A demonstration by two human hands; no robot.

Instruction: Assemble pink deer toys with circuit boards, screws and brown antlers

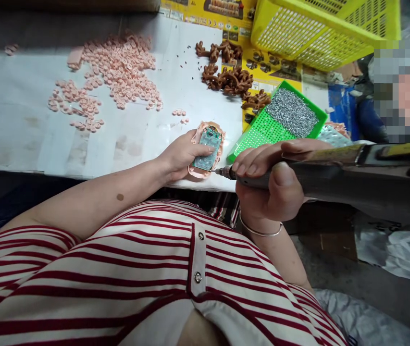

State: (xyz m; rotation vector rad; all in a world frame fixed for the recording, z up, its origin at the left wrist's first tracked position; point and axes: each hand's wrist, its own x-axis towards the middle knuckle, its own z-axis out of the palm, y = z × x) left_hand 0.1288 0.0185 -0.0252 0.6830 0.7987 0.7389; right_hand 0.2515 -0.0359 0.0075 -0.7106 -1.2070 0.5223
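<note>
My left hand (186, 153) is closed round a pink plastic housing (194, 171), its thumb lying over the green circuit board (210, 144) set inside. In my right hand (273, 180) is a dark electric screwdriver (320, 175), held level, its body reaching off to the right. The screwdriver's bit meets the lower right corner of the board and housing; whether a screw sits under the tip is too small to tell. Just beyond my right fingers stands a green perforated tray (250, 142) with many small silver screws (291, 113) heaped at its far end.
Small pink plastic parts (121, 67) lie heaped at the left of the white-covered table (168, 57), a few (179, 113) near the housing. Brown branch-shaped pieces (228, 79) lie at the back. A yellow basket (309, 38) stands behind the tray. A blurred-out patch covers the far right.
</note>
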